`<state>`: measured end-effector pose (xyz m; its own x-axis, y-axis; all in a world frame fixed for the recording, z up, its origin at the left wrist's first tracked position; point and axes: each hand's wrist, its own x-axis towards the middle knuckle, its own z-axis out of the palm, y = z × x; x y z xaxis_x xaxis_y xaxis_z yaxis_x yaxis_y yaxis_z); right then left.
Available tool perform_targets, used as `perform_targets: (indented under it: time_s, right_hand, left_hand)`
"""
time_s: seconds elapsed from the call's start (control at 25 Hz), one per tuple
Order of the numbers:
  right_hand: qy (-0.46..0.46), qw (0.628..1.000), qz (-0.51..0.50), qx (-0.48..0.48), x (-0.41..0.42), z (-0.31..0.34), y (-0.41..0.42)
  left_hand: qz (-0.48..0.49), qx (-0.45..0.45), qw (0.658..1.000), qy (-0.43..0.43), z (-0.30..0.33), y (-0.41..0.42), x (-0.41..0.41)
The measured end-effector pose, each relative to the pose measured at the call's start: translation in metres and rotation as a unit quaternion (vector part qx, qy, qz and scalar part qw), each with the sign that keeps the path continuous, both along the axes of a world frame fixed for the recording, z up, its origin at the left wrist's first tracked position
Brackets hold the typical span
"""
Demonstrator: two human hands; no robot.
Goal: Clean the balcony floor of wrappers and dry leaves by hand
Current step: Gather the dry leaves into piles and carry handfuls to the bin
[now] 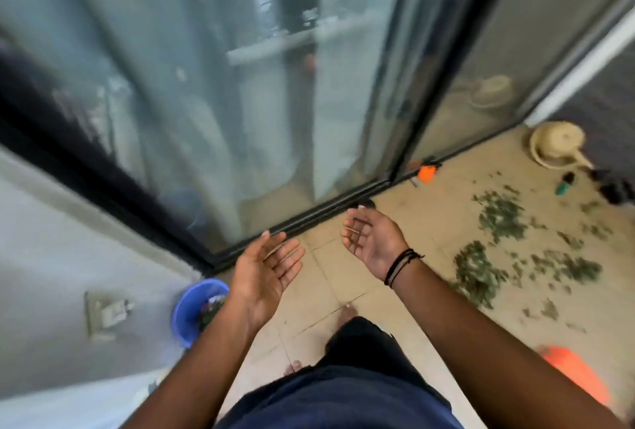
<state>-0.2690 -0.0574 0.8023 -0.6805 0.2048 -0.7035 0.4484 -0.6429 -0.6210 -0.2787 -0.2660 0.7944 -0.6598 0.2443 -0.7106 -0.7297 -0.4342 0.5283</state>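
Observation:
My left hand (266,269) and my right hand (372,238) are held out in front of me, palms up, fingers relaxed and empty, above the beige tiled floor (343,288). Dry green leaves (501,219) lie scattered in patches on the tiles to the right of my hands, with another heap (476,274) closer to my right forearm. An orange wrapper (427,173) lies by the sliding door track. A second orange piece (577,372) lies on the floor at the lower right, blurred. A blue bucket (192,305) with scraps inside stands at the left below my left wrist.
A glass sliding door (240,85) with a dark frame fills the view ahead. A grey wall (51,257) is at the left. A cream round object (556,147), a small green item (563,184) and dark objects (618,190) lie at the far right corner.

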Motion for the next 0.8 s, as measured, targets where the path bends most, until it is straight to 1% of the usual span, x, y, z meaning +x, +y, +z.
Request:
perform_targets:
  time_s: [0.08, 0.2, 0.28, 0.44, 0.56, 0.64, 0.8]
  right_hand:
    - [-0.004, 0.996, -0.091, -0.021, 0.044, -0.001, 0.036]
    - [0.006, 0.978, -0.205, -0.041, 0.107, -0.004, 0.100]
    - [0.005, 0.963, -0.266, -0.042, 0.142, -0.009, 0.143]
    - [0.010, 0.942, -0.336, -0.014, 0.201, -0.015, 0.220]
    - [-0.012, 0.916, -0.401, -0.018, 0.247, -0.035, 0.268]
    - [-0.037, 0.898, -0.438, -0.029, 0.267, -0.050, 0.290]
    - [-0.084, 0.876, -0.473, -0.037, 0.270, -0.080, 0.323]
  left_hand:
    - [-0.079, -0.029, 0.996, 0.009, 0.005, 0.042, 0.011]
    - [-0.226, -0.054, 0.972, 0.030, 0.008, 0.133, 0.032]
    - [-0.315, -0.064, 0.946, 0.045, 0.006, 0.201, 0.049]
    - [-0.441, -0.093, 0.890, 0.072, -0.009, 0.321, 0.091]
    - [-0.515, -0.146, 0.839, 0.094, -0.027, 0.387, 0.125]
    - [-0.544, -0.173, 0.814, 0.111, -0.034, 0.414, 0.139]
    - [-0.591, -0.211, 0.766, 0.138, -0.046, 0.447, 0.133]
